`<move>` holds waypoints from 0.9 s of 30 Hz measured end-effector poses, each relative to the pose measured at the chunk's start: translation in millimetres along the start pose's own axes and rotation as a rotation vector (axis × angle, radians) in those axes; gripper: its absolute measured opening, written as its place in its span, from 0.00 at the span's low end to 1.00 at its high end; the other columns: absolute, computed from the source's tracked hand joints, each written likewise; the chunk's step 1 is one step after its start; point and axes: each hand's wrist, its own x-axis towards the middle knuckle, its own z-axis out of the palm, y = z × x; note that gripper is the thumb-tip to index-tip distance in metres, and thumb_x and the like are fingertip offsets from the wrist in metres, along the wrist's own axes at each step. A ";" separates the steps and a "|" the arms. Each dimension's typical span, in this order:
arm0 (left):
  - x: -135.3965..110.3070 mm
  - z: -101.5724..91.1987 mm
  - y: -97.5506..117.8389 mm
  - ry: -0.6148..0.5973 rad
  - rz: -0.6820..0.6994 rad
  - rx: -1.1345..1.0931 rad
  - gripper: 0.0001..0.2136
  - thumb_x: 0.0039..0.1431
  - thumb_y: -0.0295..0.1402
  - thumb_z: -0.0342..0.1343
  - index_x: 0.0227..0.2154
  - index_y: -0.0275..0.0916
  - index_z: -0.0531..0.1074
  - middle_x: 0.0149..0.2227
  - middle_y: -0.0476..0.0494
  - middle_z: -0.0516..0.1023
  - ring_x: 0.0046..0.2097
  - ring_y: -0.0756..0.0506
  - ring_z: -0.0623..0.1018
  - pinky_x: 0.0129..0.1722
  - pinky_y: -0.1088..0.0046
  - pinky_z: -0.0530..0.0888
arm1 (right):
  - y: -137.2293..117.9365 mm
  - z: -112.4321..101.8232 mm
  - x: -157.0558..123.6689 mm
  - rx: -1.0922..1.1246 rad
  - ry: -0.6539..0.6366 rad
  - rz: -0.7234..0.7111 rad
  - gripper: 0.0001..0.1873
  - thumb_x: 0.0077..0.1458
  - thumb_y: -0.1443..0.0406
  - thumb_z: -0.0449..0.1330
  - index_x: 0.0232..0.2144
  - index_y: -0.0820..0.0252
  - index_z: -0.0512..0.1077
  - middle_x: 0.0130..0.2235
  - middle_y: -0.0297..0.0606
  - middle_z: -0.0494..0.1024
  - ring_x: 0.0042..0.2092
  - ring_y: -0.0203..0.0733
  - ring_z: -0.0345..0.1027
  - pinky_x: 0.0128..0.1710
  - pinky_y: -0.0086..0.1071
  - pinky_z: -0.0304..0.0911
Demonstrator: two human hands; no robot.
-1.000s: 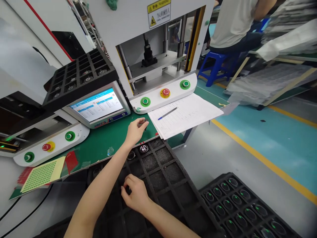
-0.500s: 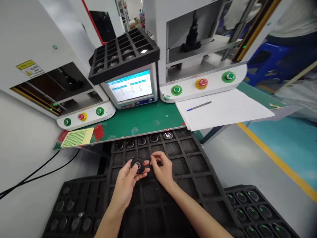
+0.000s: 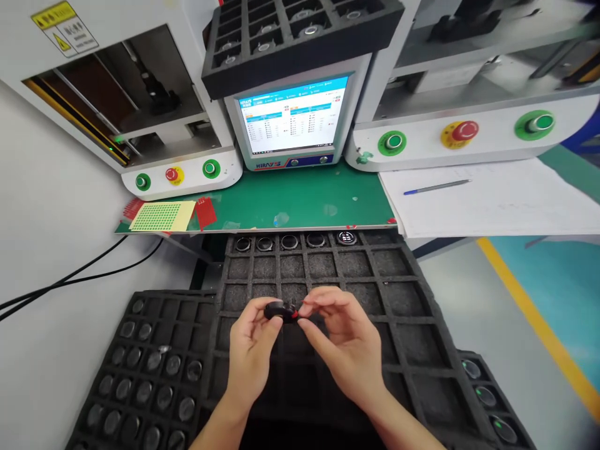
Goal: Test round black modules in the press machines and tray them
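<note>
Both hands meet over the middle black foam tray (image 3: 403,294). My left hand (image 3: 250,350) grips a small round black part (image 3: 277,310) between thumb and fingers. My right hand (image 3: 344,340) pinches at the part's right edge, where a small red bit (image 3: 293,310) shows; I cannot tell what that bit is. Most cells of this tray hold nothing; its far row carries several round parts (image 3: 289,242).
A second foam tray (image 3: 140,369) with several round parts lies at the left, a third (image 3: 492,400) at the lower right. Beyond is a green bench (image 3: 290,203) with a touchscreen (image 3: 293,119), two presses with green and red buttons, a sticker sheet (image 3: 162,215), paper and a pen (image 3: 435,186).
My left hand came back from the bench to the tray and took up the round part. My right hand joined it. The view has tilted down and closer.
</note>
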 end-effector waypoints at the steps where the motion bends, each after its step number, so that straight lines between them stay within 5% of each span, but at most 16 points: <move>1: 0.3 0.2 1.2 -0.013 0.008 0.008 0.05 0.59 0.34 0.61 0.37 0.40 0.76 0.35 0.50 0.83 0.38 0.52 0.82 0.41 0.84 0.76 | -0.9 0.0 -0.9 -0.007 0.001 -0.009 0.17 0.50 0.78 0.62 0.37 0.52 0.70 0.37 0.32 0.73 0.37 0.31 0.72 0.41 0.25 0.71; 19: -2.7 -0.7 7.0 -0.095 0.213 0.256 0.09 0.61 0.26 0.58 0.40 0.46 0.77 0.39 0.52 0.83 0.42 0.52 0.82 0.45 0.84 0.76 | -5.8 -2.6 -8.4 -0.243 0.062 -0.213 0.18 0.52 0.81 0.61 0.39 0.54 0.69 0.37 0.35 0.73 0.39 0.36 0.71 0.40 0.30 0.72; 27: -3.8 -0.8 6.8 -0.122 0.176 0.257 0.07 0.62 0.28 0.57 0.40 0.44 0.77 0.40 0.49 0.84 0.42 0.50 0.82 0.45 0.81 0.76 | -6.5 -14.1 -3.2 -0.260 -0.124 -0.172 0.18 0.55 0.79 0.58 0.42 0.52 0.68 0.41 0.38 0.70 0.38 0.37 0.69 0.34 0.31 0.71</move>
